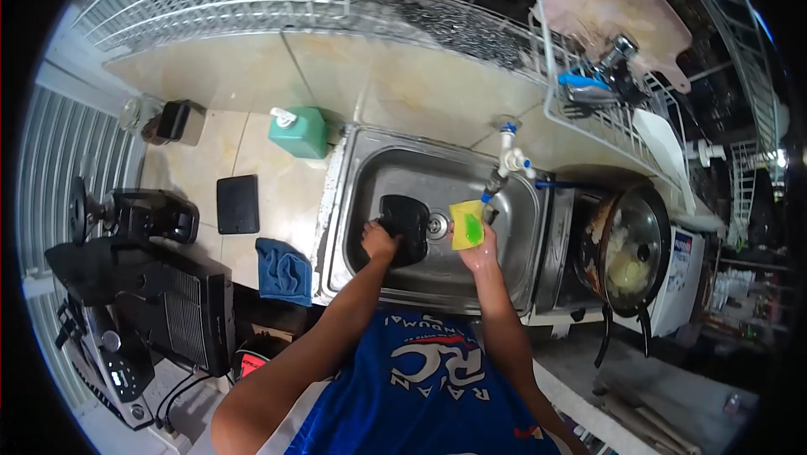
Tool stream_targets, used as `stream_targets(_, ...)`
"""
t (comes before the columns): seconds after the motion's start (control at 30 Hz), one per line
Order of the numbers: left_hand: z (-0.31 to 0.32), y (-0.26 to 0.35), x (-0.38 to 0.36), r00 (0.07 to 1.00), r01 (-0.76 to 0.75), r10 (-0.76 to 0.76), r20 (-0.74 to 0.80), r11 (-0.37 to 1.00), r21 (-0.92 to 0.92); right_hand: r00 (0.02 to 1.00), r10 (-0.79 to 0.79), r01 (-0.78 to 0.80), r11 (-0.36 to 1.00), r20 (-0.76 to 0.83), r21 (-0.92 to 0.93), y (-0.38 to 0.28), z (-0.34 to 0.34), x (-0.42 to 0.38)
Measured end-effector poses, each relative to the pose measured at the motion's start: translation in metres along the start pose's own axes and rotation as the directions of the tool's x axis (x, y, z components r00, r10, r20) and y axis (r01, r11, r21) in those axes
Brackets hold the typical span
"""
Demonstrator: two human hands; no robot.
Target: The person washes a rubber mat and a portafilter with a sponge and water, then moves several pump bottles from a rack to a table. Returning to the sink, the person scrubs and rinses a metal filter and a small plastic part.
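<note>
In the head view, my left hand (381,243) grips the near-left edge of a black tray-like piece (405,224), which lies in the steel sink (513,274) to the left of the drain (437,224). The palm side of that hand is hidden. My right hand (482,255) holds a yellow sponge (463,214) with a bright green patch on its top, probably dish soap. The sponge is over the right half of the basin, just below the tap's (508,161) spout, apart from the black piece.
Left of the sink are a green pump bottle (301,133), a flat black square (238,204), a blue cloth (283,272) and a black appliance (193,308). At right, a lidded pan (626,249) sits on the stove, below a wire dish rack (605,114).
</note>
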State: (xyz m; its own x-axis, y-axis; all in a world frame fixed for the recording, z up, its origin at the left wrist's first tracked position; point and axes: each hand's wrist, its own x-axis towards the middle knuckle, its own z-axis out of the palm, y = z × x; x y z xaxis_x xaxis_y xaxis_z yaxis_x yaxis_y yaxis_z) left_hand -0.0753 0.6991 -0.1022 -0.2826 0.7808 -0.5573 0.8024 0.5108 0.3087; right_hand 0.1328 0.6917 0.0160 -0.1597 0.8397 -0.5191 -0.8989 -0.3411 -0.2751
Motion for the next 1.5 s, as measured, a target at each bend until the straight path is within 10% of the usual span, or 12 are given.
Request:
stream_targets(0.2,0.001,-0.001,0.021,0.966,-0.228,0.256,0.038,0.911,-0.344,0.997,-0.054,0.051,0.997,0.054,0.066,0.008,0.027,-0.027)
stream_targets(0.27,0.017,-0.013,0.032,0.798,0.159,0.427,0.424,0.531,-0.833,0.998,-0.053,0.053,0.999,-0.015,0.011,0.014,0.032,-0.034)
stream_targets(0.4,-0.118,0.034,-0.066,0.754,0.347,0.451,0.478,0.344,-0.872,0.992,-0.100,0.114,0.969,0.070,-0.218,0.030,0.008,-0.005)
stream_targets(0.47,-0.110,0.032,-0.072,0.756,0.356,0.517,0.401,0.189,-0.915,0.954,-0.300,0.223,0.762,-0.027,-0.607,0.046,0.014,0.008)
stream_targets(0.57,-0.118,0.036,-0.080,0.762,0.334,0.574,0.299,0.046,-0.941,0.742,-0.456,0.389,-0.304,0.491,-0.870,0.082,0.045,-0.011)
stream_targets(0.73,-0.120,0.027,-0.103,0.788,0.282,0.543,0.289,0.100,-0.954,0.649,-0.478,0.281,-0.572,0.592,-0.770,0.057,0.041,0.026)
stream_targets(0.77,-0.123,0.032,-0.100,0.788,0.267,0.549,0.279,0.104,-0.958,0.757,-0.497,0.347,-0.245,0.424,-0.905,0.052,0.033,0.049)
stream_targets(0.87,-0.128,0.046,-0.094,0.821,0.219,0.533,0.205,0.039,-0.975,0.875,-0.436,0.198,-0.072,0.209,-0.978,0.057,0.081,0.004)
stream_targets(1.03,-0.144,0.050,-0.105,0.829,0.231,0.518,0.211,0.025,-0.973,0.642,-0.337,0.538,-0.442,0.688,-0.718,0.070,0.070,-0.032)
stream_targets(1.23,-0.118,0.055,-0.087,0.722,0.236,0.645,0.249,0.109,-0.966,0.911,-0.356,0.156,-0.163,0.206,-0.974,0.035,0.097,0.027)
stream_targets(1.37,-0.141,0.068,-0.102,0.773,0.300,0.559,0.301,0.097,-0.949,0.558,-0.446,0.567,-0.411,0.700,-0.714,0.066,0.091,0.001)
stream_targets(1.5,-0.122,0.058,-0.081,0.664,0.225,0.680,0.309,0.213,-0.951,0.814,-0.317,0.425,-0.247,0.487,-0.871,0.032,0.102,0.046)
